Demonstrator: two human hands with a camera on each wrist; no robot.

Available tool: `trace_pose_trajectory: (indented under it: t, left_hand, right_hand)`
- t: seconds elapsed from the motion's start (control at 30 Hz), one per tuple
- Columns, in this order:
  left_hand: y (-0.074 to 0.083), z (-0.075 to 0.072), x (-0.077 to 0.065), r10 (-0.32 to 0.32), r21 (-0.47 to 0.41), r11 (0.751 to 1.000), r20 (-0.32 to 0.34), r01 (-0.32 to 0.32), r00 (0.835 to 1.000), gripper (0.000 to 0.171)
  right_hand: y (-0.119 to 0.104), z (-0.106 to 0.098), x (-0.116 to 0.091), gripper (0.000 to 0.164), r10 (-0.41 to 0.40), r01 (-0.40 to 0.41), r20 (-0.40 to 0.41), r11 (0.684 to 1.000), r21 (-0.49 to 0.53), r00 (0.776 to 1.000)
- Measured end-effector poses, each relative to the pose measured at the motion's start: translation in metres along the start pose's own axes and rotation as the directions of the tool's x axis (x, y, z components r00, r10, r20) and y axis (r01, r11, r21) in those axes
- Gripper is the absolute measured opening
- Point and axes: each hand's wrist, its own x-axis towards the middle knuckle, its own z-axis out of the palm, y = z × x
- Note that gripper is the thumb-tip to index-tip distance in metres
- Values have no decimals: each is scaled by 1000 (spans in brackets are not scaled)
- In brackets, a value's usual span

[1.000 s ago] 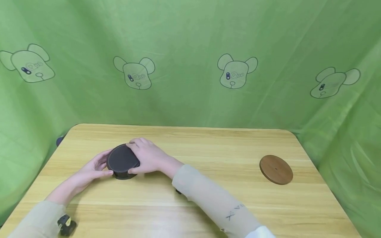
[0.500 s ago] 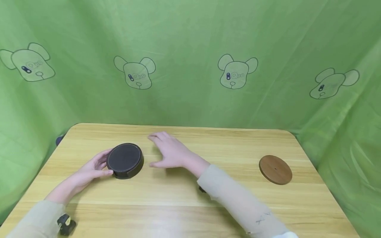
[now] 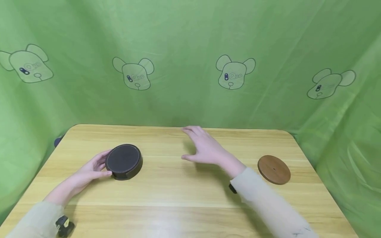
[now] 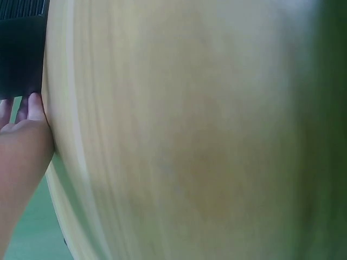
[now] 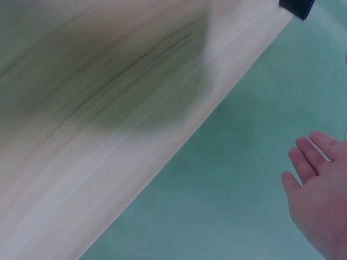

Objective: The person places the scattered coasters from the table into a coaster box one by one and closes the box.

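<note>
A black, round coaster holder with a stitched top [image 3: 124, 160] stands on the left half of the table. My left hand [image 3: 90, 172] grips its left side, thumb at the front and fingers behind. In the left wrist view, fine ridges like stacked edges show at the top of the holder [image 4: 20, 57], with fingertips against its side. My right hand [image 3: 206, 147] hovers over the table's middle, fingers spread from the thumb, holding nothing. The right wrist view shows that palm [image 5: 320, 189] with loosely bent fingers. A flat brown wooden disc [image 3: 274, 169] lies to the right.
The pale wooden table [image 3: 166, 188] has rounded far corners. A green curtain [image 3: 184, 99] with printed bear heads hangs behind it and along both sides. A small black device [image 3: 64, 226] sits at the left sleeve.
My right hand has let go of the black coaster holder and moved right, to the table's middle. The left hand stays on the holder. The wooden disc has not moved.
</note>
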Motion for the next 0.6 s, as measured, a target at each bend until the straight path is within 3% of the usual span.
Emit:
trace_pose_trajectory:
  t: [0.33, 0.6]
  left_hand:
    - [0, -1, 1, -15, -1, 1000, -5, 15, 1000, 90]
    - [1, 0, 0, -14, 1, 1000, -7, 14, 1000, 89]
  right_hand:
    - [45, -24, -54, 101, 97, -98, -59, 995, -27, 994]
    - [79, -40, -97, 98, 209, -211, -66, 977, -27, 976]
